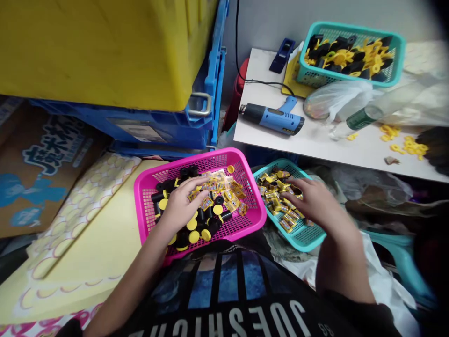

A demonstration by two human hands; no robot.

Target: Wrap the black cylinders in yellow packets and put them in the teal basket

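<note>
Pink basket (201,157) low in the middle, just in front of the person's dark printed shirt, below two stacked crates: one yellow crate (105,47) on top, one blue crate (168,126) under it. To the right, one white desk (315,140), raised above basket level.

Baskets, counted: three. One pink; one near teal basket (305,241) just beside its right edge; one far teal basket (351,28) up on the desk, heaped with black and yellow parts. One blue heat gun (271,117) lying on its side at the desk's left end, cord trailing back to the wall. Loose yellow rings (410,145) scattered at the desk's right, too blurred to number.

Hands, counted: two. Left hand (180,203) palm down inside the pink basket, fingers stretched out and loosely spread, tips on the sachets (224,189), heel over the caps (196,229); nothing clasped. Right hand (314,199) palm down in the near teal basket, fingers fanned, tips sunk among more yellow packets; hold beneath impossible to tell.

Sachets piled at the pink basket's back right, caps black with yellow tops at front left, both too heaped for an exact count.
</note>
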